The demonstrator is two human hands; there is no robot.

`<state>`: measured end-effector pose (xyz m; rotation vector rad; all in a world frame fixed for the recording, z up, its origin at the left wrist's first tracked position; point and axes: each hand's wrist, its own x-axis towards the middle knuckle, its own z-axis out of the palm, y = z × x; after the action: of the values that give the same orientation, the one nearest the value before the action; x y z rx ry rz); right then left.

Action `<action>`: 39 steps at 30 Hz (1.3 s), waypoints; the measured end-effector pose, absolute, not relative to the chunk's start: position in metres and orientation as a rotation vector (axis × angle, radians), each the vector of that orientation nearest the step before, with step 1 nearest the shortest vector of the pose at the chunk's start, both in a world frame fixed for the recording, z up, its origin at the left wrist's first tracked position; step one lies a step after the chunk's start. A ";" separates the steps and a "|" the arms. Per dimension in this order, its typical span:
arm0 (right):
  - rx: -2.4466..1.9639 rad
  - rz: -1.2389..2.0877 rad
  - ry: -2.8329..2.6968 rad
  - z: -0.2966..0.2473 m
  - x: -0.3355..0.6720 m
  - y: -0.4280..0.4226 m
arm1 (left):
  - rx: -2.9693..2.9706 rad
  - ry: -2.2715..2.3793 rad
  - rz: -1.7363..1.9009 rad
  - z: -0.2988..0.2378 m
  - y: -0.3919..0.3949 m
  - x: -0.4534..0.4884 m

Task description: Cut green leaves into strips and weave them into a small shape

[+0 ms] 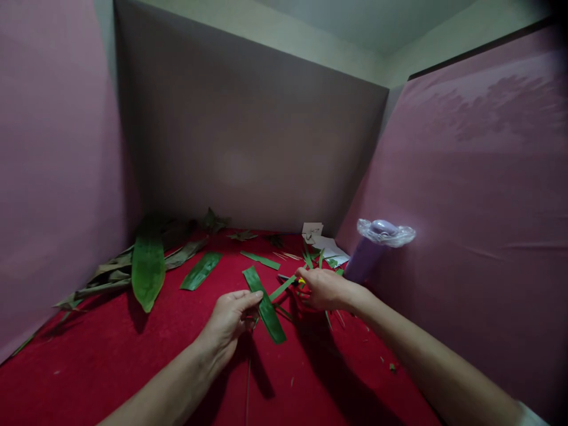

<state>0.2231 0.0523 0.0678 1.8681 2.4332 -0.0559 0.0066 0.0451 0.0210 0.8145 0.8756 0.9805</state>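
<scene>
My left hand (233, 313) is closed on a broad strip of green leaf (270, 316), thumb on top, the strip slanting over the red cloth. From behind that piece a narrow leaf strip (283, 289) runs up to my right hand (323, 288), whose thumb and finger pinch its far end. Something with a yellow part (302, 281) and a dark tip, perhaps scissors or a cutter, shows by the right fingers. Whether that hand also holds it I cannot tell. Thin stalks hang below the left hand.
A large leaf (148, 266) and dry leaves (106, 275) lie at left. Cut leaf pieces (202, 271) and thin sticks (287, 255) lie farther back. White papers (331, 247) and a purple, plastic-topped cylinder (366, 257) are at right. Pink and grey panels enclose the red cloth (133, 367).
</scene>
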 end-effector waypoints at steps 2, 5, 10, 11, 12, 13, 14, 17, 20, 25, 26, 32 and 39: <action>1.877 0.017 2.415 0.082 0.229 0.039 | 0.795 0.868 0.979 0.021 0.047 0.006; 1.918 0.069 2.394 0.093 0.243 0.012 | 0.771 0.859 0.984 0.022 0.049 0.004; 2.259 -0.972 2.502 0.077 0.251 -0.040 | 0.758 0.858 1.023 0.029 0.049 0.002; 2.306 -1.376 2.405 0.070 0.247 -0.049 | 0.758 0.860 1.028 0.031 0.049 0.002; 2.297 -1.707 2.315 0.063 0.242 -0.059 | 0.758 0.861 1.031 0.032 0.048 0.002; 2.262 -1.926 2.231 0.057 0.235 -0.067 | 0.757 0.861 1.033 0.033 0.048 0.001; 2.236 -2.066 2.149 0.051 0.228 -0.075 | 0.756 0.860 1.032 0.034 0.048 0.001; 2.283 -2.294 1.968 0.036 0.209 -0.089 | 0.749 0.856 1.036 0.035 0.049 0.000; 2.252 -2.353 2.023 0.028 0.201 -0.091 | 0.742 0.848 1.055 0.036 0.050 -0.002; 2.182 -2.197 2.204 0.022 0.201 -0.084 | 0.736 0.841 1.088 0.037 0.053 -0.004; 2.147 -2.159 2.242 0.021 0.200 -0.083 | 0.745 0.835 1.094 0.037 0.053 -0.004; 2.038 -2.157 2.371 0.024 0.182 -0.076 | 0.830 0.844 1.172 0.044 0.048 -0.002; 1.980 -2.331 2.349 0.017 0.176 -0.070 | 0.865 0.893 1.174 0.047 0.043 0.002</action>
<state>0.1763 -0.0702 0.0168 1.9800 2.3485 -2.3307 0.0018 0.0427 0.0466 0.8649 0.8929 1.1739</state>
